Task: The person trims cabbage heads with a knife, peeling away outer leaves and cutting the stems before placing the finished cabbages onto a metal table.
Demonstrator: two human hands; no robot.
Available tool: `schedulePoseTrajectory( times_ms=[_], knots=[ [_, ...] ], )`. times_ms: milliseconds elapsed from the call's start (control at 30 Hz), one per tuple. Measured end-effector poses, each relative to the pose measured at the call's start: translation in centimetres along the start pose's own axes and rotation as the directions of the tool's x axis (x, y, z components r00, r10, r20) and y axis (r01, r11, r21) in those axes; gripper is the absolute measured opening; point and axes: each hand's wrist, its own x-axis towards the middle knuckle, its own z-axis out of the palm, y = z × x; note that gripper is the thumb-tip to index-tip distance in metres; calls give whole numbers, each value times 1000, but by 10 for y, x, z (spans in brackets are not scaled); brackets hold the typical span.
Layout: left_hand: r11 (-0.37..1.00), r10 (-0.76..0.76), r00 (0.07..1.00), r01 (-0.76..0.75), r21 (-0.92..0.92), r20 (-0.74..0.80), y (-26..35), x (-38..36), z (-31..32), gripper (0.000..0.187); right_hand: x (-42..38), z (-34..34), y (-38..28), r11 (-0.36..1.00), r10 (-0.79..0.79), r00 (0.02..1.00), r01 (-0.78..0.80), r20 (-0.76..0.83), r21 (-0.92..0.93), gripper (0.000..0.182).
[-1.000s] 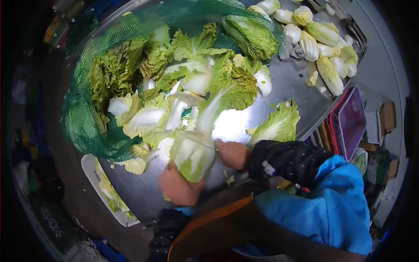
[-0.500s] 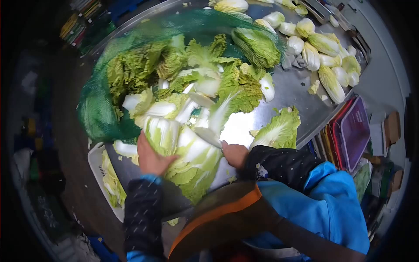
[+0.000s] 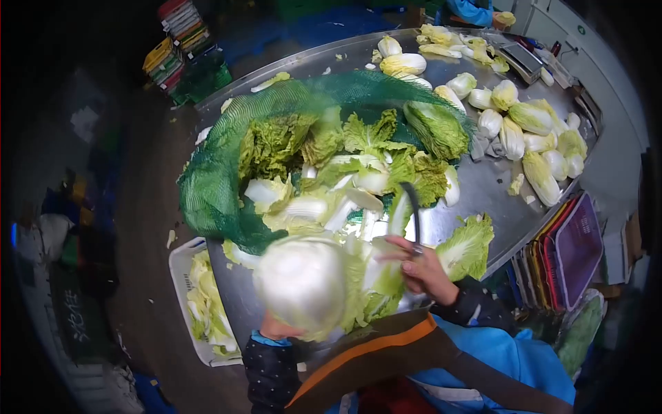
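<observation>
My left hand grips a napa cabbage head from below and holds it raised toward the camera, blurred, with its pale base end up. Most of that hand is hidden under the cabbage. To the right, my right hand is closed on a knife whose dark blade points up and away over the steel table. Loose outer leaves hang from the head between the two hands.
A green net full of cut cabbage leaves covers the table's middle. Several trimmed cabbages lie at the back right. A white crate of leaves sits left, stacked trays right. Another person's blue sleeve shows at the top.
The cabbage was lying on the table under both hands; my left hand has lifted it up toward the camera. My right hand has come off it, knife blade now raised.
</observation>
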Motion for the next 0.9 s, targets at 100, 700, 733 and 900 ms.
schedulePoseTrajectory(
  times_ms=[100, 700, 733, 900],
  knots=[
    [970, 122, 990, -136, 202, 77, 18, 23, 55, 112, 22, 23, 35, 991, -75, 992, 63, 101, 114, 62],
    [727, 369, 812, 50, 685, -452, -58, 19, 67, 47, 62, 31, 73, 391, -452, 886, 95, -102, -915, 60],
    [515, 428, 796, 175, 839, -428, -54, 24, 68, 50, 66, 28, 75, 340, -468, 877, 70, -104, -938, 60],
    [482, 640, 760, -284, 829, -112, 11, 23, 112, 44, 65, 8, 87, 403, -318, 930, -42, -183, -914, 62]
  ],
)
